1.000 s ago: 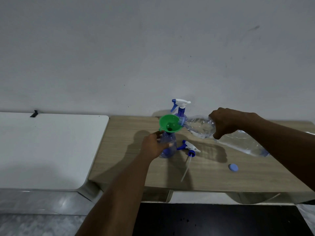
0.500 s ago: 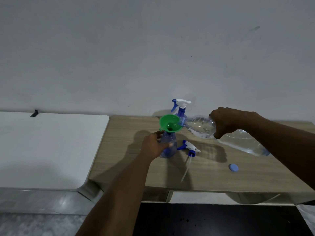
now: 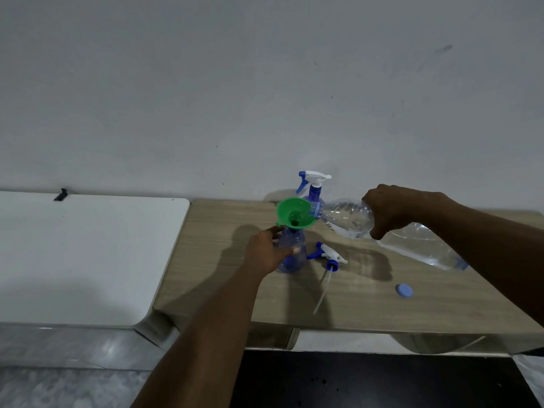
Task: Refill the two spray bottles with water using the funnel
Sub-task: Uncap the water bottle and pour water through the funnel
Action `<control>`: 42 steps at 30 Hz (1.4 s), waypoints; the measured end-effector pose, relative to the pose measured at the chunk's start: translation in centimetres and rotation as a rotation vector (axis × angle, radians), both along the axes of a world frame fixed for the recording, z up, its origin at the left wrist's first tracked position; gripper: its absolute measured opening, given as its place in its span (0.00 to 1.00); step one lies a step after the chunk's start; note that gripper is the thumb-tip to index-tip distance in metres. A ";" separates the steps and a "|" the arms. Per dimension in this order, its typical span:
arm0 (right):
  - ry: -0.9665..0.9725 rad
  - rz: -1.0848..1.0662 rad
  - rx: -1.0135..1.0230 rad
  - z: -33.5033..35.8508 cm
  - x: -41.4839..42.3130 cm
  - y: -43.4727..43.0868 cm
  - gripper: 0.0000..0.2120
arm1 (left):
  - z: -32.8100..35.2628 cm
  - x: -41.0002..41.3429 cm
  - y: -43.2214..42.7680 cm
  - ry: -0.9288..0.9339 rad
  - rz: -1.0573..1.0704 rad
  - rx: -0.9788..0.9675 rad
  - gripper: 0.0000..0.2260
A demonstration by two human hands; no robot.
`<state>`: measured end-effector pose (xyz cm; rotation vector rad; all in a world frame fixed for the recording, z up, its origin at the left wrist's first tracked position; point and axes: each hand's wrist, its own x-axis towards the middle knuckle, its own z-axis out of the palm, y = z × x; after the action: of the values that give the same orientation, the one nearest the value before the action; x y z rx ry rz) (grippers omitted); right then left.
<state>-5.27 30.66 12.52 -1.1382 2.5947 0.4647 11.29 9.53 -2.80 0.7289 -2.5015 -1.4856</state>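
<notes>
Nothing shifted: right hand point(image 3: 391, 212) grips water bottle point(image 3: 350, 219) at funnel point(image 3: 294, 213); left hand point(image 3: 265, 251) clasps spray bottle point(image 3: 291, 254).

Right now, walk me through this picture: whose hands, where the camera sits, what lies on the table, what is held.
No machine here: a person works bare-handed, and the camera sits on their head, looking forward and down. The left hand steadies an open spray bottle with a green funnel in its neck. The right hand tips a big clear water bottle so its mouth reaches the funnel. On the wooden table lie a loose spray head and a blue cap. A second spray bottle stands behind.
</notes>
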 end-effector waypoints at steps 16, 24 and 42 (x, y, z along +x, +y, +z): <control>0.012 -0.030 0.017 0.5 0.3 -0.2 0.25 | -0.2 0.0 -0.1 0.007 0.003 0.005 0.32; 0.008 -0.014 0.031 0.6 0.2 -0.2 0.24 | -0.2 0.0 -0.1 0.013 -0.006 0.012 0.31; -0.116 -0.187 -0.333 -0.9 0.9 1.9 0.18 | -0.6 -0.2 -0.1 0.013 0.007 0.012 0.30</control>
<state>-4.34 32.60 11.66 -0.9671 2.7044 -0.0751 11.12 9.43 -3.39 0.7259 -2.4801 -1.4994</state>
